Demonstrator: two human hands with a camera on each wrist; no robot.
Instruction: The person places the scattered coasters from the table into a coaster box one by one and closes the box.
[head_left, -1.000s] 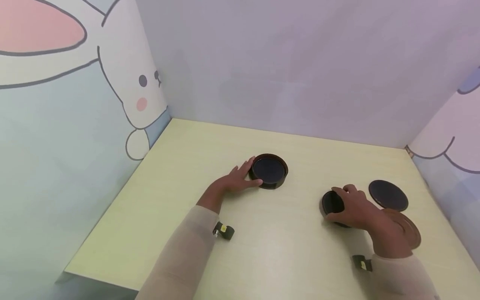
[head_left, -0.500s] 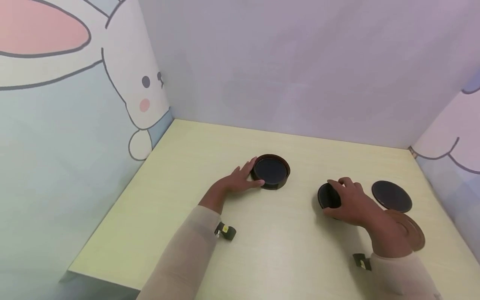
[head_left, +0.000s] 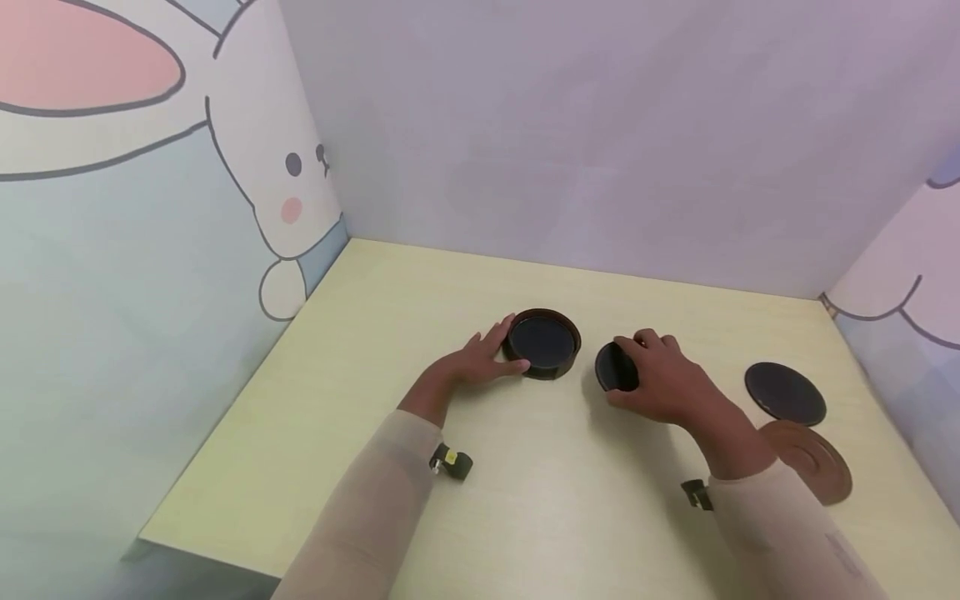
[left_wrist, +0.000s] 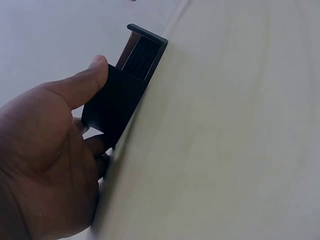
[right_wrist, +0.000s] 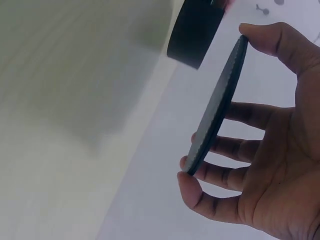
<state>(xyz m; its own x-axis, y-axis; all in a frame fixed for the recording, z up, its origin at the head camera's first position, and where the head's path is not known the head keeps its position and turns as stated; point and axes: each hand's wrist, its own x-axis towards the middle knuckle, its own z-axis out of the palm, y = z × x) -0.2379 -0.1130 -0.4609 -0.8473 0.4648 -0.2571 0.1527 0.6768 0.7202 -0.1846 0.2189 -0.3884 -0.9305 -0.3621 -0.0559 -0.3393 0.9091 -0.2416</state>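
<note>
A dark round holder [left_wrist: 115, 100] is grasped lightly by the left hand [head_left: 480, 360], the thumb laid against its near side and the fingers against its far side, seemingly so that it is steadied on the pale table [head_left: 517, 508]. With that holder taken as the centre of a clock, the left hand is found near nine o'clock. Close by, between three and four o'clock, a thin dark disc [head_left: 613, 367] is pinched by the right hand [head_left: 663, 375]. One edge is met by the thumb and the opposite edge by the fingertips, so the palm is set away from the disc and its faces are left largely uncovered; so slim a thing is probably best gripped by its rim. The disc is held tilted above the table, near the holder but apart from it. Within the holder, a flat dark surface [head_left: 542, 342] is seen, perhaps another disc; through a cut-out in the wall, ridged edges [left_wrist: 141, 57] are shown, presumably those of a stack. Well apart, just past three o'clock, a loose black disc [head_left: 785, 393] is laid flat, and near four o'clock a brown disc [head_left: 812, 468] marked with rings; whether their edges touch or overlap cannot be told. The space is bounded by a lilac wall [head_left: 585, 150] at twelve o'clock and a rabbit print [head_left: 262, 167] at ten.
</note>
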